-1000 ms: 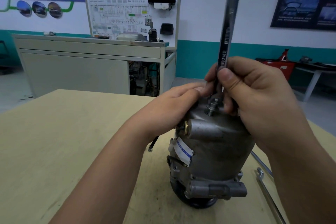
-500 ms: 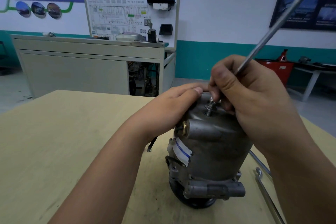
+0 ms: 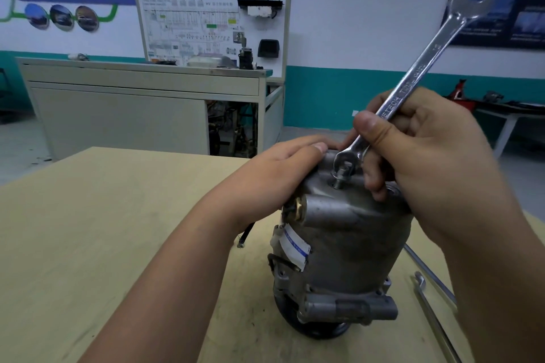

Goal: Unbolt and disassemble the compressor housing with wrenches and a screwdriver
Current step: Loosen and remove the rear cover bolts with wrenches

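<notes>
A grey metal compressor housing (image 3: 351, 233) stands upright on the wooden table (image 3: 88, 230), its black pulley end down. A bolt (image 3: 342, 175) with a washer sticks up partly unscrewed from the housing's top. My right hand (image 3: 427, 162) grips a chrome open-ended wrench (image 3: 413, 74) near its lower end. The wrench's lower jaw sits at the bolt's head, and its shaft tilts up to the right. My left hand (image 3: 283, 174) rests over the top left edge of the housing with its fingers curved on the metal.
Two long metal tools (image 3: 430, 303) lie on the table right of the housing. A thin black tool (image 3: 246, 234) pokes out from under my left wrist. Beyond the table stand a grey cabinet (image 3: 132, 109) and a training board (image 3: 212, 23).
The wrench has swung from nearly upright over to the right and turned its flat face to the camera. The bolt stands a little higher. My left hand has stayed on the housing.
</notes>
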